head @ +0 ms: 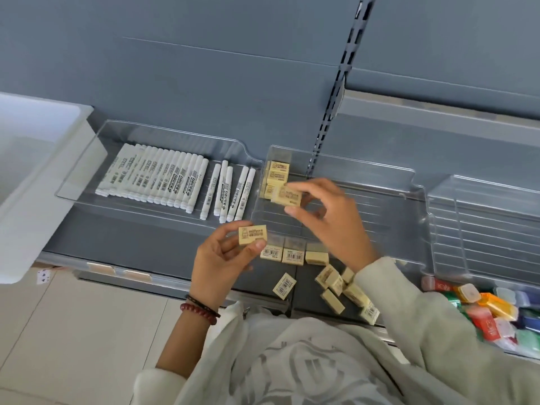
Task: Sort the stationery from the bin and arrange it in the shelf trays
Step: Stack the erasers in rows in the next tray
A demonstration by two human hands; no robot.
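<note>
Pale sleeve [415, 311], nearest the camera. Left hand [225, 258]: thumb and fingers pinch one cream eraser [252, 234] above the grey shelf [131, 235]. Right hand [330, 217]: fingertips grip a second eraser [287, 195] over the middle clear tray [388, 211], just beside the stacked erasers [277, 173] in its rear left corner. Loose erasers [333, 283]: on the shelf under the right forearm. White markers [155, 176]: rowed in the left tray [175, 135]. White bin [35, 171]: far left.

Only one view, worn on the head, wide-angle. Looks forward and steeply down from close above the grey shelf [163, 238], rolled so its front edge slopes down to the right. Frames the left hand [222, 258] and right hand [330, 220] near centre, back panel [204, 83] on top, floor [73, 331] lower left.
</note>
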